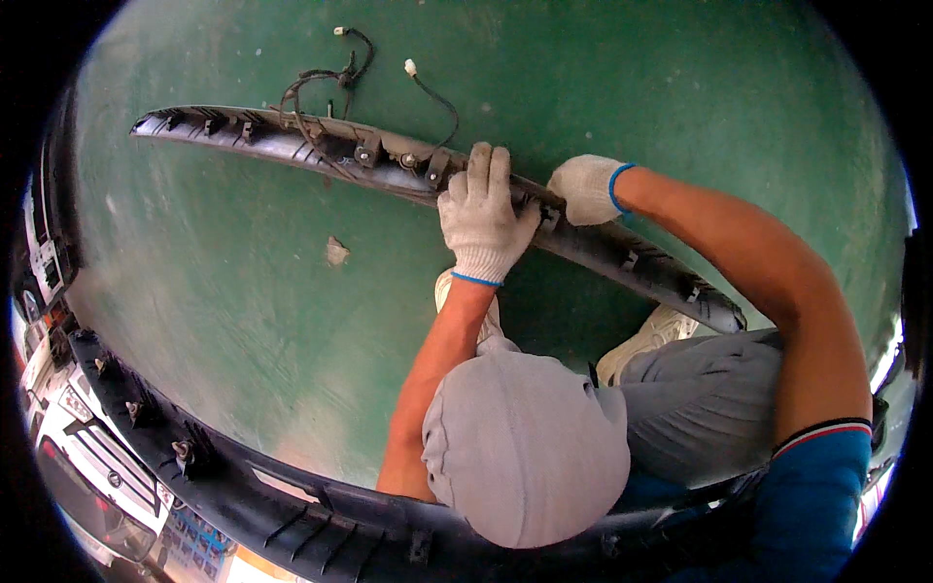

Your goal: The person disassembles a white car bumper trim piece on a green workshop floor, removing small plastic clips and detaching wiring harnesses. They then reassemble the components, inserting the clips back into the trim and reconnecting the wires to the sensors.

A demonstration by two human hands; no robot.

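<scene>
A long, curved dark car trim panel (pixel 389 167) lies slantwise on the green floor, its inner side with brackets and clips facing up. Across its middle rests my left hand (pixel 483 212) in a white knit glove, fingers stretched toward the far edge and thumb spread to the right. Just right of it, my gloved right hand (pixel 587 190) is closed at the panel's far edge. Its fingertips are hidden, so what they pinch does not show. Black wiring (pixel 313 74) with white connectors trails off the panel's far side onto the floor.
A large black bumper-like part (pixel 243 500) curves along the lower left and bottom, behind my grey-clad knee (pixel 530 447). My light shoe (pixel 649 340) is close to the panel's right end. A small pale scrap (pixel 336 251) lies on the floor. A white car (pixel 92 476) stands at lower left.
</scene>
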